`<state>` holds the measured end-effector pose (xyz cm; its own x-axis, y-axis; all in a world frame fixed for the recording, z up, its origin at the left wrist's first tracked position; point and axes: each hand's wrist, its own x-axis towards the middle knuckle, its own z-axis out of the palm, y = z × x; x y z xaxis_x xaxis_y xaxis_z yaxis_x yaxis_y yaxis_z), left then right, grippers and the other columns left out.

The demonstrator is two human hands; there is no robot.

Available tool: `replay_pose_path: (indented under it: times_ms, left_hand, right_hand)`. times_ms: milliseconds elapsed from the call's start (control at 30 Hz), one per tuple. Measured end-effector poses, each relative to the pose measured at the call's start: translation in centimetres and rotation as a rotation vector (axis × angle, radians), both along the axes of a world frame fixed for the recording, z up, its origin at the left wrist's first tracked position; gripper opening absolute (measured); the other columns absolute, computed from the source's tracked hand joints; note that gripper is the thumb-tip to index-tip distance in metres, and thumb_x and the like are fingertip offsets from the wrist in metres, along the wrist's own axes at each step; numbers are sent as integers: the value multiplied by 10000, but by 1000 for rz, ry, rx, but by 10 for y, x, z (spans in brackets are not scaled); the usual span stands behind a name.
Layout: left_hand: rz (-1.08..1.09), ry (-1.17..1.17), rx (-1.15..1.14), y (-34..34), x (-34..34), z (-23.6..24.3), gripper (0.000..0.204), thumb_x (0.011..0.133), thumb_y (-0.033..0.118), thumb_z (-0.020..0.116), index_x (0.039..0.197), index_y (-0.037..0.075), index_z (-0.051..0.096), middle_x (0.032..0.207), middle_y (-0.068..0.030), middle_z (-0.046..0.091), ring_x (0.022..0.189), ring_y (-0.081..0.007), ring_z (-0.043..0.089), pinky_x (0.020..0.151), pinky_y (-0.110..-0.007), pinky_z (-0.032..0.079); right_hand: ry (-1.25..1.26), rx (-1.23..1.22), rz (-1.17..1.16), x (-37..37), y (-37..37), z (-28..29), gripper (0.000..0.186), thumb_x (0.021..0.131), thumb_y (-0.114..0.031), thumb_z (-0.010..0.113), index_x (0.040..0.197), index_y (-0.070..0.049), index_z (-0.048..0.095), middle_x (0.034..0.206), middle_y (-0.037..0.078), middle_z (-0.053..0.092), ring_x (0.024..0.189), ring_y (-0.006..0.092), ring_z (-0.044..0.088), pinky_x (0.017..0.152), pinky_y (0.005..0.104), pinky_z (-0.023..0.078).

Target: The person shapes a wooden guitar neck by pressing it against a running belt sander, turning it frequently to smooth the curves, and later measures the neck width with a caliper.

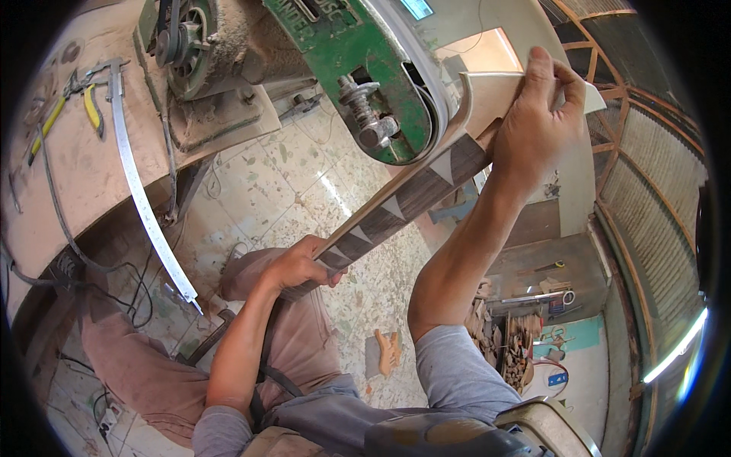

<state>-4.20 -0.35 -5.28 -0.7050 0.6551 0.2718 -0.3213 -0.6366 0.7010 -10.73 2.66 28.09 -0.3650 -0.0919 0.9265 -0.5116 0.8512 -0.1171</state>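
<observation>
A guitar neck [415, 194] slants across the middle, its dark fretboard set with pale shark-fin inlays and its pale headstock [485, 99] at the upper right. My left hand [303, 265] is wrapped around the lower end of the neck. Up at the headstock, my right hand [537, 126] grips its far side, thumb on top. The inner curve of the headstock lies right beside the rounded end of a green belt sander [373, 99]. Whether wood and belt touch, I cannot tell.
On the workbench [84, 164] at left lie a long metal caliper [137, 167] and yellow-handled pliers [49, 126]. A dusty motor [221, 46] stands beside the sander. Black cables [84, 259] hang off the bench. A wooden offcut [387, 352] lies on the tiled floor.
</observation>
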Motion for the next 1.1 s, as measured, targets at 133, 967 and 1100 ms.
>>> replay_pose_path:
  times_ms: [133, 967, 1100]
  left_hand:
    - [321, 75, -132, 12, 3, -6, 284, 730, 20, 711, 1008, -37, 703, 795, -97, 700, 774, -170, 665, 725, -321, 522]
    - [1427, 164, -661, 37, 31, 8, 429, 693, -50, 629, 1113, 3, 564, 1008, -205, 609, 966, -442, 595, 883, -506, 469]
    - [1405, 151, -665, 38, 32, 6, 433, 689, -55, 632, 1112, -1, 561, 1005, -207, 605, 966, -445, 596, 881, -505, 470]
  right_hand:
    - [-50, 20, 202, -21, 12, 10, 259, 1021, -227, 622, 1144, -2, 662, 866, 51, 644, 826, 149, 640, 811, 284, 527]
    - [-763, -204, 1582, -71, 35, 14, 624, 883, -316, 677, 1454, -96, 555, 1056, 201, 589, 1049, 303, 524, 987, 509, 369]
    - [-750, -216, 1610, -72, 34, 13, 619, 879, -314, 680, 1442, -83, 568, 1032, 201, 600, 1054, 298, 533, 972, 504, 368]
